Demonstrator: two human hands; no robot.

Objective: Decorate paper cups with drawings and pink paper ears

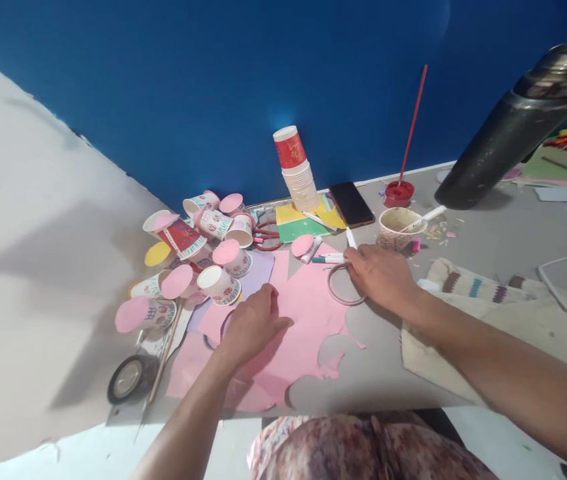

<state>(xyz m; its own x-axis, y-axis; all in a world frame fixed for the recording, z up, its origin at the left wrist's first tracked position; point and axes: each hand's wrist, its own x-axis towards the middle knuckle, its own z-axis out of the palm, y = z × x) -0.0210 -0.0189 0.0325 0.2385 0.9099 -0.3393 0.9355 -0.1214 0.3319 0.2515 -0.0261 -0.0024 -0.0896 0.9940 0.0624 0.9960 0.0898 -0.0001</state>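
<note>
My left hand (256, 322) rests over the pink paper (303, 300), thumb and fingers apart, holding nothing. My right hand (378, 273) is at the right edge of that paper, its fingers bent down at a grey ring (332, 285) and beside the white marker pens (331, 257); the fingertips are partly hidden, so what they grip is unclear. Left of my left hand stand and lie several decorated paper cups (219, 285), many with pink paper circles on them. A small pink disc (303, 246) lies just behind the pens. Purple paper (259, 272) shows under the cups.
At the back are a cup stack (299, 180), a black phone (352, 204), a red paint pot (399, 193) with a stick and a black flask (503, 140). A cup with a marker (396, 230) and cloth (458, 333) are right; black tape (127, 379) is left.
</note>
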